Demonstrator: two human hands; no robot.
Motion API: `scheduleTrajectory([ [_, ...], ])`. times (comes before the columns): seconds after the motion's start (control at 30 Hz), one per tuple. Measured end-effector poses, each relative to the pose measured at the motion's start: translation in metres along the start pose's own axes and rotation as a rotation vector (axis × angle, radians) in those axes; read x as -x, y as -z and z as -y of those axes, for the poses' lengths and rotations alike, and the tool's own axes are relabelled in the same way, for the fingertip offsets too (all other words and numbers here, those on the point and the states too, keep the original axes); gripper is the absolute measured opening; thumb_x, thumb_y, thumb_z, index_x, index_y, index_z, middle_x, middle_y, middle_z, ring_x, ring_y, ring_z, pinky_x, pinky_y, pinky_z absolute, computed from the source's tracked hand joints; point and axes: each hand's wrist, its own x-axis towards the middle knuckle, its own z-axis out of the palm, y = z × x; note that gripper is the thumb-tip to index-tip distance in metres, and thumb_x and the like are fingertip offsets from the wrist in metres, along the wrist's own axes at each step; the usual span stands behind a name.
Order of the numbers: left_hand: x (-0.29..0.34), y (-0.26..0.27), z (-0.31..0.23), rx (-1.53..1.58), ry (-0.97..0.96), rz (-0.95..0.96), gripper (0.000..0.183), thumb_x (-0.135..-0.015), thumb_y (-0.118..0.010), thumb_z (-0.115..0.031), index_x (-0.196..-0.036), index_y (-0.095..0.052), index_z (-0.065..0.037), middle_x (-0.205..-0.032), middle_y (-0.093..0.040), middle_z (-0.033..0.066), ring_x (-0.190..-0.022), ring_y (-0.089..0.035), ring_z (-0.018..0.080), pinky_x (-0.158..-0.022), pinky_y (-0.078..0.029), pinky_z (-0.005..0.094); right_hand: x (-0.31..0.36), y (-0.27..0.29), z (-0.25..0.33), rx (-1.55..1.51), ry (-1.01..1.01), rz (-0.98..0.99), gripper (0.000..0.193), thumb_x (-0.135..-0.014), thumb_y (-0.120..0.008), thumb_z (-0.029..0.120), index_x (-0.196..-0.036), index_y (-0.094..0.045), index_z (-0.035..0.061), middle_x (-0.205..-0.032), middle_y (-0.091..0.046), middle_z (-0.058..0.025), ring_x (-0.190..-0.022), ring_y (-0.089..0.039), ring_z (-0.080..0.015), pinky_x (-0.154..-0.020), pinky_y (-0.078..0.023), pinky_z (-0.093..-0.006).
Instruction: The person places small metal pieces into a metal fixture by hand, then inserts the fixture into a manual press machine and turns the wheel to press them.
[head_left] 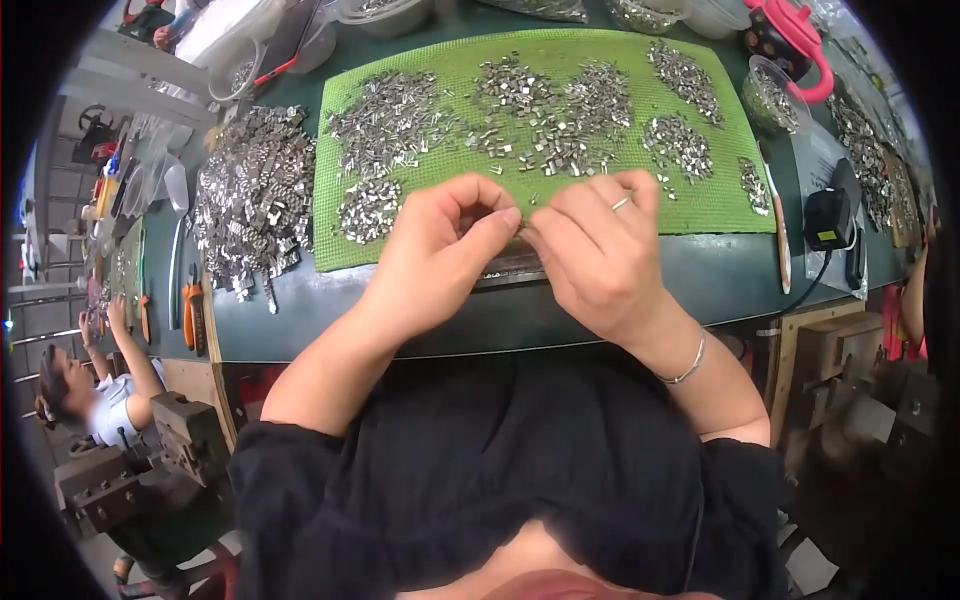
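Pinching a tiny piece [521, 229], too small to identify, between the closed fingertips of left hand [437, 252] and right hand [603, 250], just by a dark metal bar [515, 268]; facing, beyond the hands, a green mat [718, 208] heaped with small metal parts [515, 88] and, farther off, clear tubs [382, 16].

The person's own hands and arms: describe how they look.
The left hand is ungloved, no jewellery visible. The right hand, also ungloved, has a slim metal ring on one finger and a thin silvery bracelet past the wrist. Black sleeves stop near the elbows.
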Motion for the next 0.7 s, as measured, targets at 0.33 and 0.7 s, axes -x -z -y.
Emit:
scheduleTrajectory([
  [0.33, 0.004, 0.003, 0.013, -0.436, -0.186, 0.014, 0.006, -0.095, -0.06, -0.004, -0.093, -0.061, 0.002, -0.089, -0.064, 0.0029, -0.083, -0.057, 0.0093, -0.075, -0.047, 0.0257, 0.011, 0.024, -0.008, -0.072, -0.182, 0.1, 0.024, -0.075, -0.077, 0.016, -0.091, -0.063, 0.0076, -0.085, -0.059, -0.0039, -0.078, -0.056, -0.0248, -0.08, -0.035, -0.0393],
  [0.7, 0.009, -0.011, 0.022, -0.724, -0.365, 0.151, 0.009, -0.084, -0.066, 0.004, -0.09, -0.06, 0.001, -0.094, -0.064, 0.0134, -0.085, -0.064, 0.0315, -0.074, -0.051, 0.0363, 0.064, 0.049, -0.024, -0.626, -0.389, 0.419, 0.038, -0.074, -0.077, 0.005, -0.11, -0.065, -0.0007, -0.096, -0.065, -0.0117, -0.081, -0.061, -0.0265, -0.08, -0.048, -0.0361],
])
